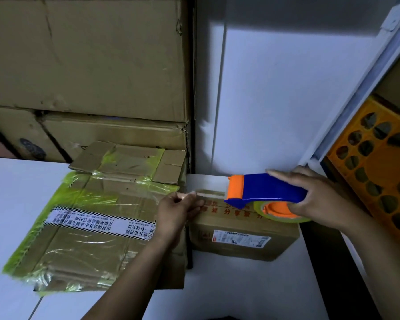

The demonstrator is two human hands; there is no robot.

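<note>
A small cardboard box (pixel 240 241) with a white label and red print stands on the white table (pixel 229 292). My right hand (pixel 319 199) grips a blue and orange tape dispenser (pixel 263 190) over the box's top, its yellowish tape roll (pixel 280 213) underneath. A strip of clear tape (pixel 210 195) runs from the dispenser leftward to my left hand (pixel 178 209), which pinches the tape's free end at the box's left top edge.
A flattened carton (pixel 83 232) with green tape and a striped white label lies to the left, a folded cardboard piece (pixel 129 162) behind it. Large cartons (pixel 86 65) are stacked at the back. A white panel (pixel 286 88) stands behind; an orange patterned crate (pixel 379 169) sits right.
</note>
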